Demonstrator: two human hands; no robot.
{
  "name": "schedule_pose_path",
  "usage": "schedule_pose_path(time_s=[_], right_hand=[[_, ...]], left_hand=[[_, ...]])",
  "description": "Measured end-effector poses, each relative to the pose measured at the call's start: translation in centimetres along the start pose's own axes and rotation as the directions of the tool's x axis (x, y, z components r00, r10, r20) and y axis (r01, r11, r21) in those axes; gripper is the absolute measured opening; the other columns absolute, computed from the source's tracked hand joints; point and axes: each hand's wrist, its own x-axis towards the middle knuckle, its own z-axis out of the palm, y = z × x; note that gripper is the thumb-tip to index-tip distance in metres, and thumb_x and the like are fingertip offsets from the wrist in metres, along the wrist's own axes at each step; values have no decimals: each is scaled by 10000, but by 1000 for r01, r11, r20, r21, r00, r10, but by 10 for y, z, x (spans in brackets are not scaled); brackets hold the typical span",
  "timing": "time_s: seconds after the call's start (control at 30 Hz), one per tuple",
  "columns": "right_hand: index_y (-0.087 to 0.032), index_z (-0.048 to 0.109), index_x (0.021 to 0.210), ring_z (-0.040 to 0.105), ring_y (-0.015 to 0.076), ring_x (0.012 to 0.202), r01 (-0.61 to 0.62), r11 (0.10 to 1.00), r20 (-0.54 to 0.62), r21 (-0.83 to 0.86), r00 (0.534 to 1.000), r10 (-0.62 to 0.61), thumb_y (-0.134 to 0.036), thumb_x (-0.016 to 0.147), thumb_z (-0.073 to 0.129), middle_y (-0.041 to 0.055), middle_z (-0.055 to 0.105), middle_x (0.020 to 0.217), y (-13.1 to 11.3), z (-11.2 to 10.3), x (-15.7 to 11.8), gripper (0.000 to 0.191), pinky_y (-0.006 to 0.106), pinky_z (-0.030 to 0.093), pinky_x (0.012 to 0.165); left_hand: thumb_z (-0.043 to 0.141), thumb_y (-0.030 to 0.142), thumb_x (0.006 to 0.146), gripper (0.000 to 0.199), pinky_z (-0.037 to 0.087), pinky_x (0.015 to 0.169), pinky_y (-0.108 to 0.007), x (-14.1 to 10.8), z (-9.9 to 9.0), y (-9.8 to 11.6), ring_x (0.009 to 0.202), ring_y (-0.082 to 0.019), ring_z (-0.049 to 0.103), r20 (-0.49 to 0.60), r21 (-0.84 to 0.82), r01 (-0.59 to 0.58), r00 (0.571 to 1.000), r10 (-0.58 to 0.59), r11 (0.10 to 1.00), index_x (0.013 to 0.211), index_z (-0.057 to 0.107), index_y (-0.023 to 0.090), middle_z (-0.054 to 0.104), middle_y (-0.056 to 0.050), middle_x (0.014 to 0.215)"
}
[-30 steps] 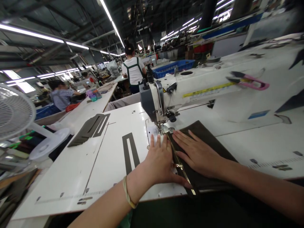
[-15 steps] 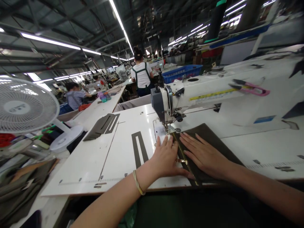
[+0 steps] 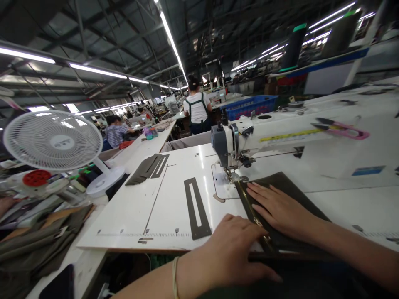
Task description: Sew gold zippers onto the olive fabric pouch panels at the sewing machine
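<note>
A dark olive fabric piece [image 3: 285, 185] with a gold-toothed zipper [image 3: 254, 214] lies under the sewing machine's presser foot [image 3: 231, 176]. My right hand [image 3: 279, 207] rests flat on this fabric, just right of the zipper, fingers stretched toward the needle. Near the table's front edge is my left hand [image 3: 237, 247], its bent fingertips by the lower part of the zipper and its thumb held apart from them. I cannot tell whether those fingertips touch the zipper. Left of the hands lies a flat olive fabric strip with a long slot [image 3: 201, 220].
Several slotted strips [image 3: 145, 169] are stacked at the table's back left. A white fan [image 3: 60, 143] stands farther left, above folded olive fabric [image 3: 31, 245] and a phone [image 3: 59, 284]. Pink-handled snips [image 3: 346, 129] lie on the machine arm. Co-workers sit beyond, near a blue crate [image 3: 249, 107].
My left hand has left its flat position beside the needle and come back toward the table's front edge, fingers now bent. My right hand stays flat on the fabric. The camera view has shifted left.
</note>
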Motion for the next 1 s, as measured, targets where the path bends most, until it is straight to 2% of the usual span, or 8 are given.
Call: schedule_pose_path(time_s=[0.1,0.17,0.27,0.37,0.5,0.67,0.83,1.0], right_hand=[[-139,494,1329,409,221,1290,48,999,-17,15,999,-47,-311,950,289,103,440,1396,0,-4,6,464,469,367,1042],[-170,470,1351,405,219,1292,105,994,-13,26,994,-104,-301,955,289,81,432,1405,-1,-6,9,454,472,386,1026],[-209,542,1289,465,243,1243,124,992,-1,40,992,-124,-318,941,352,71,489,1364,-5,-9,14,412,484,438,964],[-202,606,1207,474,246,1232,90,994,-21,65,996,-89,-334,932,394,73,524,1334,-7,-8,19,371,472,434,976],[-175,525,1290,437,233,1269,105,991,-56,78,993,-101,-345,944,388,76,463,1387,-5,-4,20,409,480,429,1002],[-120,456,1331,483,164,1227,79,981,-153,174,987,-52,-192,941,330,79,501,1353,5,-2,19,416,364,454,1003],[-92,569,1216,531,215,1177,91,993,-180,75,981,-76,-195,934,351,114,552,1290,14,4,17,371,407,484,966],[-68,546,1254,509,230,1201,132,990,-162,51,979,-122,-226,949,312,140,502,1333,6,10,16,415,432,476,970]], left_hand=[[712,660,661,1047,212,1104,-569,-30,-13,-28,1350,-364,294,-101,147,128,988,-114,981,1428,265,105,326,-231,1447],[637,751,649,1189,154,1065,-672,-50,-13,-54,1382,-439,103,-94,252,275,961,-260,928,1456,139,35,129,-299,1484],[675,690,656,1223,226,1060,-643,-78,6,-85,1381,-438,109,35,325,176,980,-198,929,1472,24,53,67,-281,1497],[715,344,740,1038,317,1048,-569,-93,27,-94,1377,-397,196,25,418,26,999,-40,908,1487,20,150,95,-216,1517],[701,266,731,903,308,1031,-613,-92,12,-87,1372,-426,187,30,356,-19,1000,9,934,1473,188,237,43,-182,1534],[569,245,822,673,318,1084,-538,-78,-20,-88,1347,-302,321,-2,134,66,998,-66,989,1440,302,231,341,-121,1467],[481,135,850,494,334,1076,-552,-57,-11,-110,1363,-304,293,-98,165,92,992,-76,982,1339,477,208,341,-109,1469],[395,93,891,346,540,903,-391,-23,-7,-121,1020,-209,639,-328,120,93,943,-49,988,1130,632,169,674,-83,1107]])
